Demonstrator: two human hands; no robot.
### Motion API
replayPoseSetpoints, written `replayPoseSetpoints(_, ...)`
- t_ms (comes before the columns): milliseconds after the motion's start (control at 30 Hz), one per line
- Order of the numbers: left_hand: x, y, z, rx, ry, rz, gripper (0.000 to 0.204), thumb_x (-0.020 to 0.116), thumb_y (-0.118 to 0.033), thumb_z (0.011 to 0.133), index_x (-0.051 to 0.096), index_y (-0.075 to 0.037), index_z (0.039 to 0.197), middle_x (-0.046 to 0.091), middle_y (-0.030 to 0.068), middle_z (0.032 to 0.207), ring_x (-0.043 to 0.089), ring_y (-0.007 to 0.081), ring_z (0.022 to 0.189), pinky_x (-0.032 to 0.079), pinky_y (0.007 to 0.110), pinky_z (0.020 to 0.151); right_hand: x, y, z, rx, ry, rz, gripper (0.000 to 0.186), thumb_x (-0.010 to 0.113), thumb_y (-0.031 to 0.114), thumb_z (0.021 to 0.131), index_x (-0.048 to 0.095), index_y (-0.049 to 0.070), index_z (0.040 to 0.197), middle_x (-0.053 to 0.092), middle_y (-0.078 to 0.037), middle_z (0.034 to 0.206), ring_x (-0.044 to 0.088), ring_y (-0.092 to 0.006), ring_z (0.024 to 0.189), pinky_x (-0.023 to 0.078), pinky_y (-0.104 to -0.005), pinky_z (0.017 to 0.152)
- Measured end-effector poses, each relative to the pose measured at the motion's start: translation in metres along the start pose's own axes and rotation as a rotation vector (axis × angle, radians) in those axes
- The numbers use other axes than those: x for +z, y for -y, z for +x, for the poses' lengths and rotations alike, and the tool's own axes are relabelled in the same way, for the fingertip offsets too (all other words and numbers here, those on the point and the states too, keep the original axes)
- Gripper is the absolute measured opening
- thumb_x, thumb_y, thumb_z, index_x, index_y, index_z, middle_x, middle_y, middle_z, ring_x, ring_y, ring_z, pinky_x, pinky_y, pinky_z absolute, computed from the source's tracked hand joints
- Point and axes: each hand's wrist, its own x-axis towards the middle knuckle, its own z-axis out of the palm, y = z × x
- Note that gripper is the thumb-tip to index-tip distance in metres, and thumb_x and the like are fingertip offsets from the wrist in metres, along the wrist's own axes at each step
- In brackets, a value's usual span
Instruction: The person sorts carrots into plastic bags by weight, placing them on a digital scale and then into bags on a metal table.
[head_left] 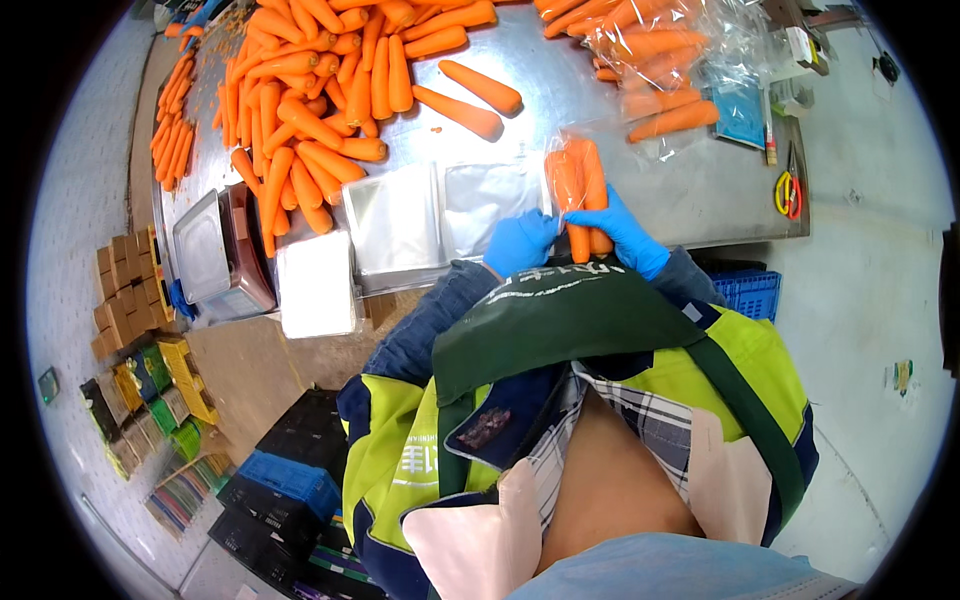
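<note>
Both my hands wear blue gloves and hold a clear plastic bag of carrots (577, 185) at the near edge of a steel table (690, 185). My left hand (519, 242) grips the bag's lower left side. My right hand (620, 228) wraps its lower right side, fingers over the carrots. The bag stands roughly upright with several orange carrots inside. Just left of it lie flat empty clear bags (440, 212).
A big heap of loose carrots (310, 110) covers the table's far left; two lone carrots (470, 98) lie mid-table. Bagged carrots (655, 70) sit at far right, scissors (787, 192) near the right edge. A scale (215, 255), blue crate (750, 292) and dark crates (290, 480) stand around.
</note>
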Motion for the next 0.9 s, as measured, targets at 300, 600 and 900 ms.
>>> replayPoseSetpoints(300, -0.093, -0.02, 0.012, -0.191, -0.151, -0.762, 0.036, 0.052, -0.028, 0.099, 0.07, 0.0, 0.088, 0.071, 0.0085, 0.078, 0.065, 0.0148, 0.067, 0.05, 0.027, 0.063, 0.015, 0.093, -0.046, 0.26, 0.229, 0.459, 0.077, 0.05, 0.06, 0.092, 0.043, -0.001, 0.137, 0.061, -0.017, 0.117, 0.064, -0.0206, 0.1, 0.055, -0.0312, 0.08)
replayPoseSetpoints(600, -0.165, -0.056, 0.053, -0.288, -0.24, -1.04, 0.042, 0.044, -0.031, 0.099, 0.067, 0.003, 0.087, 0.069, 0.0129, 0.074, 0.06, 0.0126, 0.061, 0.044, 0.022, 0.057, 0.0, 0.164, -0.011, -0.324, 0.125, -0.324, 0.053, 0.046, 0.058, 0.095, 0.06, 0.01, 0.078, 0.051, 0.002, 0.066, 0.047, -0.0054, 0.059, 0.037, -0.0167, 0.056)
replayPoseSetpoints(900, -0.283, -0.065, 0.166, 0.069, -0.424, -0.968, 0.037, 0.048, -0.03, 0.098, 0.062, 0.002, 0.111, 0.069, 0.0097, 0.097, 0.062, 0.0143, 0.085, 0.046, 0.026, 0.076, -0.034, 0.3, 0.089, -1.025, 0.098, -0.251, 0.027, 0.053, 0.032, 0.098, 0.063, 0.009, 0.087, 0.058, 0.0, 0.08, 0.052, -0.006, 0.067, 0.047, -0.0197, 0.066)
